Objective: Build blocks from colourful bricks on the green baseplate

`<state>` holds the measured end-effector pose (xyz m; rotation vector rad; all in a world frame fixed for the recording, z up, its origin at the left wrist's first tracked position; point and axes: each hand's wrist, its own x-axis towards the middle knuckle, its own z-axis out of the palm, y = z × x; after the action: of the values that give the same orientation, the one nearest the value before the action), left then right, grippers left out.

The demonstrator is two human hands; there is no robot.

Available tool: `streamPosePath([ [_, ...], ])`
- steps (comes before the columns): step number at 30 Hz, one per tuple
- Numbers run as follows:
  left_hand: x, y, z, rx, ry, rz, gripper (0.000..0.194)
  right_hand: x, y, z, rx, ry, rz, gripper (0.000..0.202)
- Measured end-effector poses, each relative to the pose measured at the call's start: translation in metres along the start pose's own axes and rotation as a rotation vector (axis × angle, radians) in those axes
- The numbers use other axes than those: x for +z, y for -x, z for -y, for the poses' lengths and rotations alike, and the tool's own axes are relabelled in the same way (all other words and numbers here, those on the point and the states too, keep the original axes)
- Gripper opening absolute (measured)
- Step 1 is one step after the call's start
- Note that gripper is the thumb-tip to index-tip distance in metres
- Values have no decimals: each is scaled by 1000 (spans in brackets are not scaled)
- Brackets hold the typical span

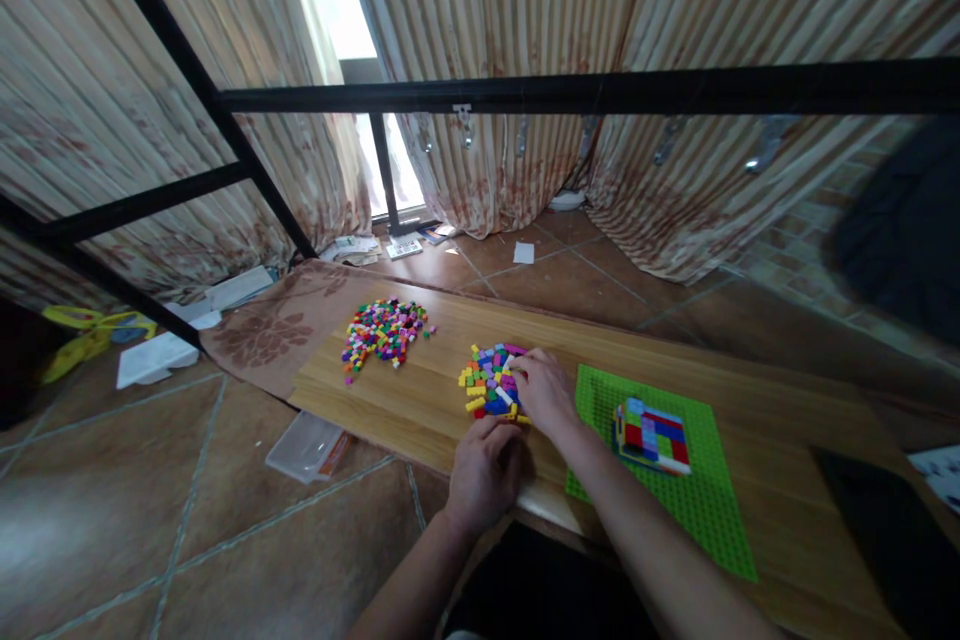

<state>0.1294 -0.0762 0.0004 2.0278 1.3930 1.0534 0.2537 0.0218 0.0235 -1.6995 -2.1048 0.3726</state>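
A pile of mixed building bricks lies in the middle of the wooden board. Over its right side is my right hand, fingers bent together and tips among the bricks; what they pinch is too small to make out. At the near edge of the pile rests my left hand, its fingers curled inward, so whatever is inside them is hidden. To the right, a green baseplate carries a low, hollow block of stacked bricks in red, blue, white and yellow.
Smaller colourful bricks form another heap at the board's left. A dark flat object lies at the right end of the wooden board. Below the board's left edge, a clear plastic lid or tray sits on the tiled floor. Black metal bars cross behind.
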Motion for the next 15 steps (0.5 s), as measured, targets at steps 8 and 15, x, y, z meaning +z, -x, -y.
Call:
streamPosePath([
  [8,0,0,-1,-29,11,4,18,2,-19,-9,69,27,-63,25],
  [15,-2,0,-3,-33,23,7,19,5,-43,-14,137,88,27,25],
])
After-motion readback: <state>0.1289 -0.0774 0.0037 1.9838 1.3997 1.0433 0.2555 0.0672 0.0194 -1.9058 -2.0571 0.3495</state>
